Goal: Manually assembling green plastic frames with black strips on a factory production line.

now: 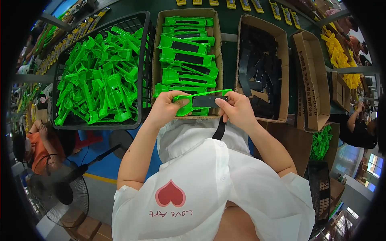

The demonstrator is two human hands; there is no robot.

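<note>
Between both hands is a green plastic frame (184, 109) with a black rectangular strip (204, 101) lying along its middle. My left hand (171, 106) pinches the frame's left end between thumb and fingers. My right hand (237, 107) grips the right end, its thumb pressed on the strip. Just beyond lies a cardboard box (219, 48) of green frames (187, 57), stacked crosswise, several with black strips in them. At the left a black plastic crate (145, 48) holds a heap of green plastic parts (102, 76). Black strips (261, 60) fill another cardboard box (283, 76) on the right.
A narrow cardboard box (311, 80) stands right of the strips. Yellow parts (339, 56) lie farther right, and yellow pieces (246, 5) line the table's far side. At lower left is a fan (60, 190). Other people (44, 138) sit at both sides.
</note>
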